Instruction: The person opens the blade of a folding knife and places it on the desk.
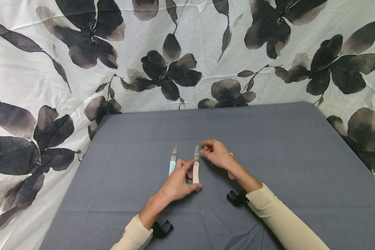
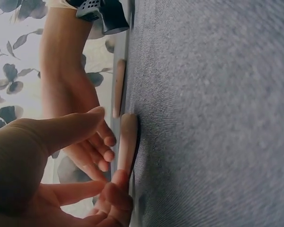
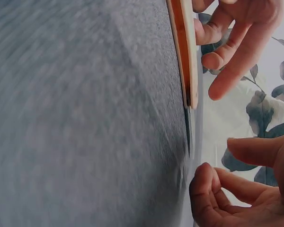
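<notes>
A folding knife with a pale pink handle (image 1: 196, 173) lies on the grey cloth, blade open and pointing away. Beside it is my left hand (image 1: 178, 182), with fingertips along the left side of the handle and the thumb near its butt end. In the left wrist view, that thumb stands off the handle (image 2: 128, 142). My right hand (image 1: 217, 153) hovers just right of the blade tip, fingers loosely bent, nothing between thumb and forefinger. A second knife, with a light blue handle (image 1: 172, 167) and open blade, lies left of the pink one, partly hidden by my left hand.
Under my right forearm lies another pale-handled piece (image 1: 231, 176), mostly covered. The grey cloth (image 1: 128, 156) covers the table and has creases near the front. Behind it hangs a white floral sheet (image 1: 222, 69). A black strap sits at each wrist.
</notes>
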Demonstrator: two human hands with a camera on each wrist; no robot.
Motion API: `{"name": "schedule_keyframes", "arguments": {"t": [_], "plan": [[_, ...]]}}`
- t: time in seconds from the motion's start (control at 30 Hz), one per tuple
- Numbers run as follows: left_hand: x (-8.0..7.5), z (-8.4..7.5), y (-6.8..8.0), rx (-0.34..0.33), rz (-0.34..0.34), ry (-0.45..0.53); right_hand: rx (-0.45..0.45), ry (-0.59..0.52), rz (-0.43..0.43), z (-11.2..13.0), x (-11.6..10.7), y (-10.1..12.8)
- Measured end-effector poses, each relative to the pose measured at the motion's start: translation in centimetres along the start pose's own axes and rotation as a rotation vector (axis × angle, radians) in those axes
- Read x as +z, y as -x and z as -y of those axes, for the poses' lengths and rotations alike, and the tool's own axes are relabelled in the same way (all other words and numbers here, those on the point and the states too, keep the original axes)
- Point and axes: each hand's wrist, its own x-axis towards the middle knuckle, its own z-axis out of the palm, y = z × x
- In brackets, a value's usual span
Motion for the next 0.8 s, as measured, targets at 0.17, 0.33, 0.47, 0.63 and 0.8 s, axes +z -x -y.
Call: {"name": "schedule_keyframes", "arguments": {"t": [0.17, 0.33, 0.47, 0.63, 0.8], "plan": [[0.4, -0.3, -0.1, 0.043, -0.068, 0.013, -0.049, 0.004, -0.041, -0.4, -1.0, 0.5], [1.0, -0.8, -0.2, 0.135, -0.133, 0.014, -0.083, 0.024, -0.107, -0.7, -2.0, 0.9], [1.5, -1.4, -0.5, 0.185, -0.146, 0.045, -0.092, 0.027, -0.148, -0.9, -2.7, 1.2], [2.1, -2.2, -0.8, 0.199, -0.151, 0.066, -0.092, 0.029, -0.154, -1.3, -3.5, 1.5], [2.7, -2.9, -1.0, 0.195, -0.135, 0.047, -0.066, 0.060, -0.143, -1.9, -4.4, 1.8]]}}
